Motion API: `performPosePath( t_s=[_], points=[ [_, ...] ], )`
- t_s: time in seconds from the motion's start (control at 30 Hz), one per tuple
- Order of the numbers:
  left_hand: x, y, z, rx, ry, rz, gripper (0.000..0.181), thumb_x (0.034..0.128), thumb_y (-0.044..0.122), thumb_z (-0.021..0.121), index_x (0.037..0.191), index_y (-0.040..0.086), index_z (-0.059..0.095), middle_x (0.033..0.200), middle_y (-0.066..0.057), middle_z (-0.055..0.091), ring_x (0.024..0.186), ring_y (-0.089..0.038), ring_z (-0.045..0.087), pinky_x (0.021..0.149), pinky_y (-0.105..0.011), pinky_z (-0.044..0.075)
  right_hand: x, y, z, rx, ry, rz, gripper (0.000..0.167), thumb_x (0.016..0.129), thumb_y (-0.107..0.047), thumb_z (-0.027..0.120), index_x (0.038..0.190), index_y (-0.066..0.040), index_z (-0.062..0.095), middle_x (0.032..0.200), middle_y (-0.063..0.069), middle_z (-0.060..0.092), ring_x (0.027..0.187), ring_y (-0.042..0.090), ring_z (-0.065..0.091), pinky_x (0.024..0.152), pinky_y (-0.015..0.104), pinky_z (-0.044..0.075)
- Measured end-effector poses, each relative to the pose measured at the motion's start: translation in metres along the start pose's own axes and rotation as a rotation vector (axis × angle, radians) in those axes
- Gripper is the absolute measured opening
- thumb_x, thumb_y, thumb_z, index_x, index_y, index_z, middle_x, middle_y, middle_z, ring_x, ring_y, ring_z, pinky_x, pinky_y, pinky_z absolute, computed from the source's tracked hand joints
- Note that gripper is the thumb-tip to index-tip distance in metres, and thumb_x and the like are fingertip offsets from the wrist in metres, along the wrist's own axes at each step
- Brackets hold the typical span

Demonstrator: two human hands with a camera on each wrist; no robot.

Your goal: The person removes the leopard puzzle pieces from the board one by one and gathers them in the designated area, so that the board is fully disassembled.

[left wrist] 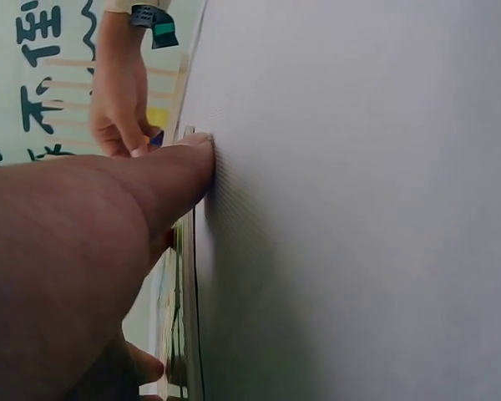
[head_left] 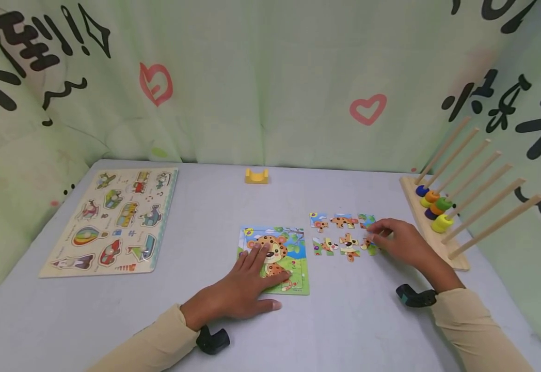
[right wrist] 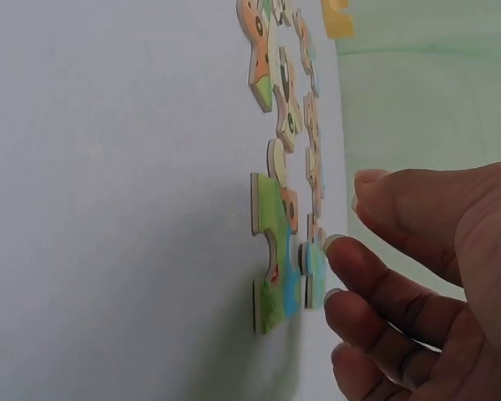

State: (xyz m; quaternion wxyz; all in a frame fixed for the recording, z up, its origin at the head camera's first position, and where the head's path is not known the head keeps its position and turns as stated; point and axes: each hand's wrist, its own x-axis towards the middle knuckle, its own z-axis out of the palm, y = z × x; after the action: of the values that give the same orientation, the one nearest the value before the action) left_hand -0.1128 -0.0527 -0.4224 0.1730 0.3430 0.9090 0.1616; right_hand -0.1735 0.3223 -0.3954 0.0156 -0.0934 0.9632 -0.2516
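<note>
My left hand (head_left: 244, 287) rests with fingers spread on a leopard picture puzzle board (head_left: 299, 268), thumb on the tabletop side. In the left wrist view the thumb (left wrist: 179, 180) lies close by the board's edge. My right hand (head_left: 398, 243) hovers at the right end of two short rows of loose puzzle pieces (head_left: 350, 247). Seen from the right wrist, its fingers (right wrist: 380, 271) are loosely bent, with a gap to the thumb and nothing between them. The nearest green-and-blue piece (right wrist: 275, 292) lies flat, just beyond the fingertips.
A large vehicle puzzle board (head_left: 126, 222) lies at the left. A small yellow block (head_left: 256, 176) sits at the back. On the right, a wooden peg rack (head_left: 456, 261) has tall slanting rods with coloured beads (head_left: 442, 223). A pale printed curtain (head_left: 261, 93) hangs behind.
</note>
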Motion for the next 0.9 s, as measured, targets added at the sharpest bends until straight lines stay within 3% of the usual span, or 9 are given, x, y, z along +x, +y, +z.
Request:
performPosePath(
  t_s=[0.43, 0.63, 0.9],
  points=[
    [-0.004, 0.0, -0.001, -0.074, 0.044, 0.031, 0.056, 0.0955, 0.048, 0.057, 0.148, 0.041, 0.039, 0.162, -0.012, 0.0, 0.147, -0.034, -0.007, 0.113, -0.055, 0.004, 0.009, -0.022, 0.008, 0.085, 0.032, -0.031, 0.021, 0.094, -0.013, 0.067, 0.11, -0.001, 0.068, 0.1, 0.012, 0.067, 0.088, 0.026, 0.059, 0.07, 0.036, 0.048],
    [-0.01, -0.004, 0.0, -0.041, 0.096, 0.046, 0.06, 0.0949, 0.048, 0.058, 0.15, 0.037, 0.037, 0.16, -0.019, -0.002, 0.145, -0.039, -0.008, 0.112, -0.059, 0.004, 0.015, -0.039, 0.017, 0.14, 0.01, -0.035, 0.022, 0.095, -0.018, 0.066, 0.111, -0.002, 0.069, 0.1, 0.009, 0.068, 0.086, 0.024, 0.058, 0.068, 0.034, 0.048],
    [-0.024, -0.006, 0.0, -0.039, 0.082, -0.031, 0.066, 0.0922, 0.05, 0.061, 0.151, 0.041, 0.032, 0.16, -0.018, -0.008, 0.144, -0.042, -0.012, 0.111, -0.061, 0.003, 0.019, -0.056, 0.034, 0.226, -0.029, -0.107, 0.019, 0.097, -0.018, 0.062, 0.108, -0.005, 0.07, 0.1, 0.005, 0.068, 0.083, 0.019, 0.058, 0.068, 0.033, 0.05]
  ],
)
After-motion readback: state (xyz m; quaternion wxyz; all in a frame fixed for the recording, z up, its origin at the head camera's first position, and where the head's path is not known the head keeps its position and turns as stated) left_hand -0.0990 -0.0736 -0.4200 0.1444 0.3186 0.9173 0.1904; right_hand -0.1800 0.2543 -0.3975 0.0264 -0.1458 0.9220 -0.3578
